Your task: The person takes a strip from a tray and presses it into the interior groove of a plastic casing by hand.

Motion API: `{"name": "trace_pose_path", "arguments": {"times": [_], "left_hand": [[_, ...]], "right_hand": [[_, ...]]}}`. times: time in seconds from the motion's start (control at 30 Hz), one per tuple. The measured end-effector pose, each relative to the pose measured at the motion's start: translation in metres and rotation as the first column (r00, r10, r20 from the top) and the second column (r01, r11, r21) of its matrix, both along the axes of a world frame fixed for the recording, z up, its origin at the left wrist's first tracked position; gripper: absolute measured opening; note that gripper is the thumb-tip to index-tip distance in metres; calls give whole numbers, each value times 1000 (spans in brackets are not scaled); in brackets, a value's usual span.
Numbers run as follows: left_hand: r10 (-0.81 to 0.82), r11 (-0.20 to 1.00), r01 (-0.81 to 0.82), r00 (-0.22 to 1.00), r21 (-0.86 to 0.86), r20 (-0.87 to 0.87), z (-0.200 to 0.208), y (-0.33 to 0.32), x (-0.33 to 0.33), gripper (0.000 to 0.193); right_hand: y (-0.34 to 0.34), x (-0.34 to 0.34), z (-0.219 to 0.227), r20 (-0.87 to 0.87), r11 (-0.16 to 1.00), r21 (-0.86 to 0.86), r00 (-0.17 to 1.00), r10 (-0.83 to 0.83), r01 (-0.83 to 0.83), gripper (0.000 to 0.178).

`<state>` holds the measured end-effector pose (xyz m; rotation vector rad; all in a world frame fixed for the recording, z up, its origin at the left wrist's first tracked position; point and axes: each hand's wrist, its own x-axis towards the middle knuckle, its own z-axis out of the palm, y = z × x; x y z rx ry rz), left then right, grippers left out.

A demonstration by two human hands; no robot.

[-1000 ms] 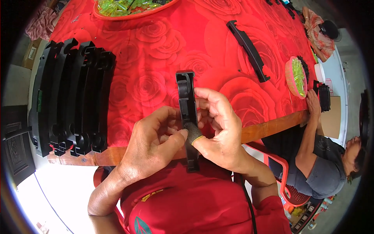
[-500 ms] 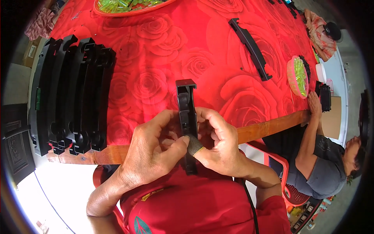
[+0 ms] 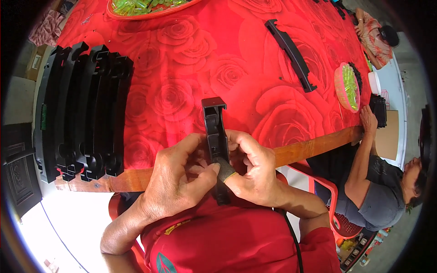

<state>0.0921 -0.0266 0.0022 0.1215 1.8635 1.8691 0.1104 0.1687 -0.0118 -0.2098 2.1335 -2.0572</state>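
Observation:
Between my two hands is a long black plastic part (image 3: 215, 120), hollow along one side, its far end raised over the table's front edge. My left hand (image 3: 177, 177) grips it from the left, thumb pressed against its middle. From the other side my right hand (image 3: 255, 170) closes on the same part, its thumb wearing a dark finger sleeve (image 3: 224, 169) laid across the hollow. The fingertips behind the part are largely hidden. A similar curved black plastic part (image 3: 291, 57) lies alone on the red rose-patterned tablecloth (image 3: 182, 68).
Several black parts stand in a row (image 3: 86, 113) at the table's left edge. A red tray (image 3: 150, 14) of yellow-green clear pieces is at the back, and a pink basket (image 3: 341, 88) of similar pieces at the right. One co-worker (image 3: 382, 195) sits at the right; another person (image 3: 375, 38) is farther off.
The held part's far end has tipped slightly down and leftward, its hollow turning a little. Both hands keep their grip with only small shifts.

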Motion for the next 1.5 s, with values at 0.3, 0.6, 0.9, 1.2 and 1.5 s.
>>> {"name": "trace_pose_path", "arguments": {"times": [0.3, 0.6, 0.9, 1.2, 1.5], "left_hand": [[85, 992, -85, 996, 91, 9, 17, 2, -16, 34], [163, 967, -206, 954, -152, -253, 29, -6, -37, 83], [144, 988, -153, 971, 29, 193, 15, 1, -38, 63], [295, 932, -320, 943, 172, 157, 17, -3, -35, 58], [-154, 827, -288, 711, -484, -686, 42, -37, -43, 69]], "right_hand": [[-1, -19, 13, -125, 986, 166, 992, 15, 6, 44], [3, -22, 14, 131, 999, 23, 991, 24, -27, 47], [9, -33, 17, 216, 991, 89, 973, 75, -96, 51], [23, -20, 22, 131, 964, 191, 978, 162, -185, 50], [37, -22, 31, 59, 913, 328, 970, 236, -242, 44]]}}
